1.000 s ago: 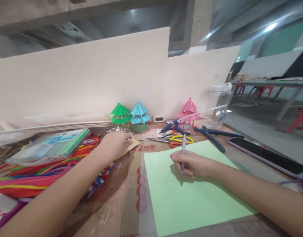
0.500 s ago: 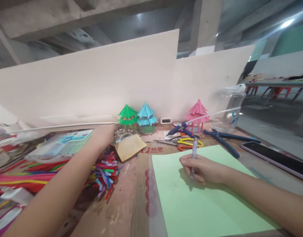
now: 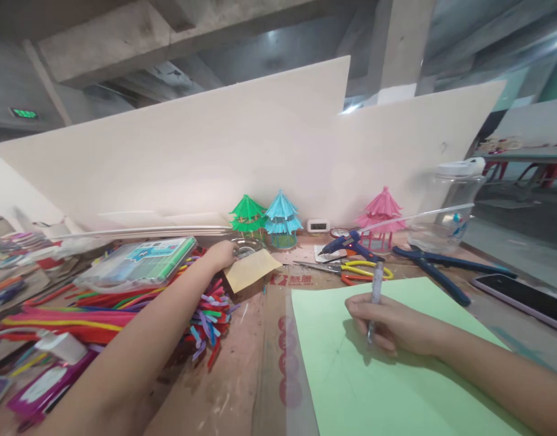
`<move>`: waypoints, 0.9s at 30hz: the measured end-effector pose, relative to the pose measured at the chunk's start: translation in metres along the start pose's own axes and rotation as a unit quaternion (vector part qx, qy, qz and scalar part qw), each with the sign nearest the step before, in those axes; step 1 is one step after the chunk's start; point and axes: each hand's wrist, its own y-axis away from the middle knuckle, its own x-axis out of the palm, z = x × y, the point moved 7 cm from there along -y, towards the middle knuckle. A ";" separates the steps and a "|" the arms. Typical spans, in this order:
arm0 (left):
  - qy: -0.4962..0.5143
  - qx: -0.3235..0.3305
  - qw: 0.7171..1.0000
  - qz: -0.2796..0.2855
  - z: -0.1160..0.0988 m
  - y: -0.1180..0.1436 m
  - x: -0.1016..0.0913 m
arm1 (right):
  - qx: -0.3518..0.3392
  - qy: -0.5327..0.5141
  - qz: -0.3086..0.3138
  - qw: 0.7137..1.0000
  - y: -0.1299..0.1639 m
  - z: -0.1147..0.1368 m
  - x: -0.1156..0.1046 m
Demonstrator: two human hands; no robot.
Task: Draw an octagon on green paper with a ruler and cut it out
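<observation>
My right hand (image 3: 399,326) rests on a light green paper sheet (image 3: 396,375) and grips a pen (image 3: 375,293) held upright, tip on the paper. My left hand (image 3: 221,254) reaches far forward and touches a tan cardboard piece (image 3: 253,270) next to a small glass dish (image 3: 246,246); its fingers are partly hidden, so I cannot tell whether it grips the card. Under my left forearm lies a heap of coloured pipe cleaners (image 3: 124,306).
Green (image 3: 247,213), blue (image 3: 283,218) and pink (image 3: 381,217) paper pavilions stand by the white back board. A glue gun (image 3: 349,243), scissors (image 3: 360,270), blue pliers (image 3: 435,269), a clear jar (image 3: 446,206), a phone (image 3: 524,295) and a plastic box (image 3: 140,261) lie around.
The view has swung left and up. My left hand has drawn back from behind the pipe cleaners to the tan card's edge. My right hand keeps the pen on the paper.
</observation>
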 end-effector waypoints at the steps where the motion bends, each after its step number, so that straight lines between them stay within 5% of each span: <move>1: -0.001 -0.006 1.000 -0.001 0.000 0.000 0.000 | 0.001 0.001 0.000 1.000 0.000 0.000 0.000; 6: -0.019 -0.023 0.999 -0.046 -0.003 0.009 -0.008 | -0.003 0.000 0.001 1.000 0.002 0.002 0.001; 11: -0.051 -0.013 0.990 -0.127 -0.015 0.020 -0.039 | -0.016 -0.005 0.007 1.000 0.000 0.005 0.004; 16: -0.073 0.077 0.972 -0.212 -0.074 0.064 -0.073 | -0.047 -0.015 -0.038 0.998 0.002 0.016 -0.006; 22: -0.051 0.383 0.918 -0.093 -0.192 0.173 -0.025 | -0.173 0.015 -0.230 0.958 0.017 0.048 -0.048; 27: -0.035 0.466 0.884 -0.016 -0.226 0.212 0.009 | -0.181 0.188 -0.222 0.939 0.019 0.048 -0.036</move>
